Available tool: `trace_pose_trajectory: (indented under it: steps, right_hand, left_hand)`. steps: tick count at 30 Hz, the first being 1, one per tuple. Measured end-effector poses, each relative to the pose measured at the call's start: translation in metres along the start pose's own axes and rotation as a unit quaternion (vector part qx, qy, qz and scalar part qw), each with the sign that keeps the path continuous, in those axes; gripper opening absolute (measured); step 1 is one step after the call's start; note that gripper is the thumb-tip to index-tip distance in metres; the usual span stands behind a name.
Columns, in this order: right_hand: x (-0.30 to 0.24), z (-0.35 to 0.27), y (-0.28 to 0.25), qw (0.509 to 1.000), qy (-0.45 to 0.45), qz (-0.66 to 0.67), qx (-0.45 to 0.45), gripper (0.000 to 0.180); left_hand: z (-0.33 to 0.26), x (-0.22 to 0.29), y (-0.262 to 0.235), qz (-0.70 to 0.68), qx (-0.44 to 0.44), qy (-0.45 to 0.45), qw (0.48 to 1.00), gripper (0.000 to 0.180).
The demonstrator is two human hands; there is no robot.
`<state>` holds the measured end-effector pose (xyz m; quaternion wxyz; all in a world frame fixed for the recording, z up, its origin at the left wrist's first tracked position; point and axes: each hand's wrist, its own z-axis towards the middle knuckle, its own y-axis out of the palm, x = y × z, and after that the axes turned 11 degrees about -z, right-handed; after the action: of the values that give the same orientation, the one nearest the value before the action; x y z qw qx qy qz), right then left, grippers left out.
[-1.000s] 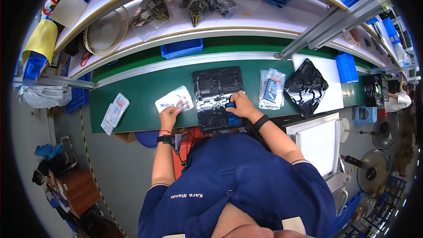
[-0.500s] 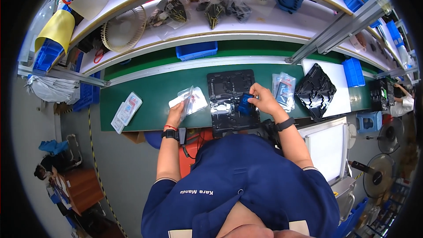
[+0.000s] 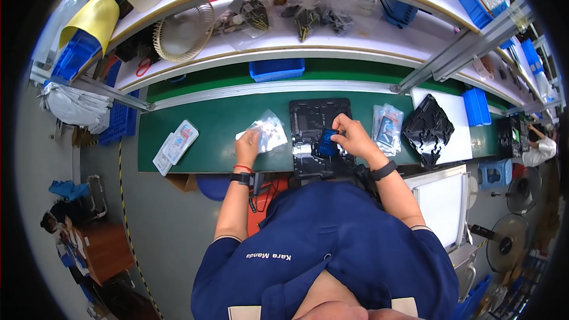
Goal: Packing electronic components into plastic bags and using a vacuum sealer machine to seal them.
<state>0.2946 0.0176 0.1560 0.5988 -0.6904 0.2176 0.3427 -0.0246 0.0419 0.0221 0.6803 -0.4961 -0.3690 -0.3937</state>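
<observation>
My left hand (image 3: 247, 146) is closed on the near-left edge of a clear plastic packet (image 3: 268, 130), which lies over white printed pieces on the green bench. My right hand (image 3: 352, 136) pinches a small dark blue flat piece (image 3: 327, 143) between thumb and fingers. This piece is above the black moulded tray (image 3: 304, 124) in front of me, and whether it touches the tray I cannot tell. Right of that tray lies a stack of clear packs (image 3: 388, 127). Two more clear packs (image 3: 179, 142) rest on the left part of the bench.
A second black tray (image 3: 428, 129) sits askew on a white board (image 3: 459, 139) at the right. Behind it stands a blue bin (image 3: 476, 106). Shelves (image 3: 379, 38) with bagged parts and a round basket (image 3: 182, 32) overhang the bench (image 3: 222, 106). A metal post (image 3: 435, 53) slants at the right.
The packet in my left hand has tipped from nearly upright to flatter, with my fingers lower over it. My right hand keeps the blue piece over the tray. The whole view has shifted slightly.
</observation>
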Motion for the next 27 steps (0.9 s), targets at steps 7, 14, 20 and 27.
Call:
trace_pose_trajectory:
  steps: [7,14,20,27]
  right_hand:
    - [-0.027,0.013,0.000,0.996,-0.061,0.004,0.070,0.024]
    - [-0.072,0.014,-0.018,0.961,-0.152,0.015,0.232,0.023]
    - [-0.073,0.000,-0.031,0.953,-0.199,-0.098,0.208,0.022]
    - [-0.055,-0.028,-0.026,0.976,-0.029,0.086,0.197,0.019]
  left_hand:
    - [0.006,0.043,-0.018,-0.050,0.051,-0.105,0.992,0.016]
    - [-0.002,0.138,-0.013,-0.178,-0.078,-0.078,0.978,0.009]
    - [0.004,0.167,-0.002,-0.098,-0.197,0.110,0.969,0.009]
    - [0.009,0.170,0.034,-0.283,-0.437,-0.096,0.849,0.025]
